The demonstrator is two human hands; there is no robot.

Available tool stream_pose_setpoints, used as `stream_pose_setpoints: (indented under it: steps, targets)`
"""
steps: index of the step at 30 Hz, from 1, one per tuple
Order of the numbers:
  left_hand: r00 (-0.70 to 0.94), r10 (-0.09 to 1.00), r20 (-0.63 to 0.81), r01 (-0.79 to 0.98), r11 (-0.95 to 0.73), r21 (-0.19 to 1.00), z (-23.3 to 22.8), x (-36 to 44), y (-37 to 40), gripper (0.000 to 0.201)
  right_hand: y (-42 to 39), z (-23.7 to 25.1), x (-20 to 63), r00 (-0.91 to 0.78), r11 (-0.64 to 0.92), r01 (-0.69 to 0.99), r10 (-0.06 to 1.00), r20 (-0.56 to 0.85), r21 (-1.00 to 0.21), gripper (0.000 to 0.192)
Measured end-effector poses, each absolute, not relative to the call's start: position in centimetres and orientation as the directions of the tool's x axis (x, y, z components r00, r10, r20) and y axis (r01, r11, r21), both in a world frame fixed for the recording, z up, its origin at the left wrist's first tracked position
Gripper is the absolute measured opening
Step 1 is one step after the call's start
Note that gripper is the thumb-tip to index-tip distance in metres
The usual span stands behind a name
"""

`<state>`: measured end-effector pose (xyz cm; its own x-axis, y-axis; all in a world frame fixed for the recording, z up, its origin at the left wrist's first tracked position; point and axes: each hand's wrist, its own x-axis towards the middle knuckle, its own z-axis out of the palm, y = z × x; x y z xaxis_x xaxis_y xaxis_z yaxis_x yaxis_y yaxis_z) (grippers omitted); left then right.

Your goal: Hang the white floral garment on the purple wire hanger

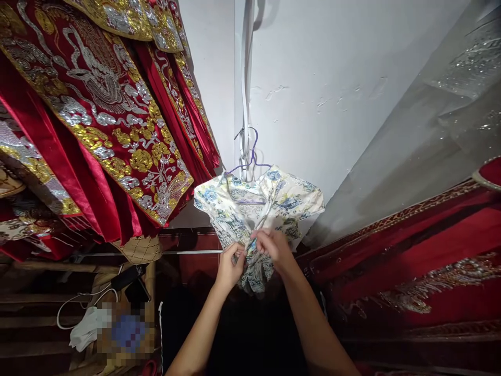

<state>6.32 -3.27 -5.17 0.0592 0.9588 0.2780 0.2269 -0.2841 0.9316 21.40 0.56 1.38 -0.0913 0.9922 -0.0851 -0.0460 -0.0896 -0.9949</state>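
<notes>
Floral garment (258,209) hangs mid-frame on a purple hanger (250,162); your left hand (230,266) and right hand (274,248) are both pinched shut on its front placket, and it looks light, limp, probably slippery, so grip near the seam.

Corner of a white-walled room hung with red cloth

A plain white wall (313,78) fills the middle; red gold-embroidered robes (97,104) hang at left, red embroidered cloth (410,261) lies at right, and wooden shelves (35,303) sit low left in dim light.
</notes>
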Motion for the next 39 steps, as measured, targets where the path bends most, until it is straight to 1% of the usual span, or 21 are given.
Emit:
stream_pose_setpoints:
  steps: [2,5,8,10,11,13,14,15,18,20,23,25,27,29,30,32,33,34,35,36,39]
  targets:
    - [0.083,0.952,0.295,0.269,-0.307,0.913,-5.4,6.5,-3.2,0.021,2.7,5.0,21.8,-0.039,-0.031,-0.094,0.999,-0.027,-0.995,0.016]
    - [0.162,0.925,0.344,0.326,-0.380,0.866,-5.5,7.2,-3.1,0.020,5.5,10.4,21.9,0.080,0.141,-0.233,0.989,0.125,-0.962,0.016]
    - [0.266,0.895,0.357,0.375,-0.437,0.817,-4.8,7.5,-2.7,0.017,6.1,12.7,21.4,0.169,0.232,-0.268,0.967,0.192,-0.935,0.018]
    - [0.280,0.893,0.353,0.397,-0.442,0.804,-3.3,7.3,-2.1,0.012,5.2,12.3,21.0,0.133,0.241,-0.253,0.968,0.213,-0.937,0.017]
    - [0.262,0.893,0.367,0.396,-0.446,0.803,-2.2,7.1,-1.6,0.016,4.5,11.8,20.8,0.099,0.235,-0.245,0.971,0.217,-0.941,0.016]
    - [0.181,0.876,0.446,0.372,-0.481,0.794,0.9,6.7,-0.6,0.041,3.4,10.7,20.5,0.038,0.221,-0.221,0.975,0.218,-0.950,0.017]
    - [0.142,0.852,0.504,0.357,-0.519,0.777,2.7,6.4,0.0,0.049,3.0,10.4,20.4,0.017,0.222,-0.201,0.975,0.223,-0.954,0.017]
    - [0.106,0.817,0.566,0.355,-0.563,0.746,4.5,6.2,0.6,0.050,2.8,10.3,20.4,0.003,0.230,-0.180,0.972,0.234,-0.956,0.017]
    - [0.095,0.694,0.713,0.430,-0.675,0.600,9.2,5.9,2.5,0.035,2.9,10.7,20.1,-0.029,0.290,-0.122,0.955,0.295,-0.949,0.016]
    - [0.142,0.653,0.744,0.486,-0.701,0.522,11.0,6.1,3.4,0.024,3.4,11.0,19.9,-0.014,0.341,-0.097,0.939,0.344,-0.935,0.015]
    - [0.164,0.619,0.768,0.513,-0.719,0.469,12.1,6.3,3.9,0.018,4.2,9.9,19.6,0.029,0.372,-0.059,0.928,0.371,-0.926,0.019]
    - [0.073,0.582,0.810,0.491,-0.728,0.479,12.6,5.9,3.9,0.016,4.7,8.1,19.4,0.033,0.344,0.019,0.938,0.345,-0.939,0.024]
    - [-0.126,0.531,0.838,0.448,-0.723,0.526,13.1,4.3,4.2,0.016,4.9,6.0,19.5,0.027,0.311,0.120,0.948,0.316,-0.943,0.029]
    - [-0.364,0.483,0.796,0.369,-0.710,0.600,13.1,1.5,5.0,0.017,4.8,4.0,19.7,-0.002,0.290,0.170,0.956,0.294,-0.942,0.033]
    - [-0.472,0.478,0.741,0.300,-0.703,0.645,12.7,-0.1,5.6,0.017,4.6,3.2,19.8,-0.023,0.279,0.161,0.960,0.279,-0.947,0.032]
    - [-0.652,0.539,0.534,0.056,-0.668,0.742,10.9,-3.2,7.0,0.015,4.2,2.0,19.9,-0.078,0.247,0.106,0.968,0.240,-0.963,0.027]
    - [-0.688,0.626,0.367,-0.130,-0.604,0.786,9.4,-4.4,7.5,0.013,4.0,1.6,19.9,-0.097,0.229,0.072,0.970,0.221,-0.971,0.025]
    - [-0.664,0.726,0.177,-0.318,-0.490,0.812,7.7,-5.2,7.9,0.013,3.7,1.3,19.8,-0.109,0.210,0.038,0.973,0.205,-0.977,0.023]
    - [-0.593,0.805,0.006,-0.450,-0.337,0.827,5.8,-5.5,8.1,0.018,3.4,0.9,19.7,-0.110,0.194,0.007,0.975,0.192,-0.981,0.022]
    - [-0.546,0.836,-0.049,-0.478,-0.264,0.838,3.8,-5.2,8.0,0.022,3.1,0.6,19.6,-0.100,0.180,-0.023,0.978,0.182,-0.983,0.023]
    - [-0.432,0.899,-0.077,-0.465,-0.148,0.873,-1.6,-2.2,6.3,0.022,2.0,-0.8,19.6,-0.019,0.141,-0.107,0.989,0.144,-0.984,0.026]
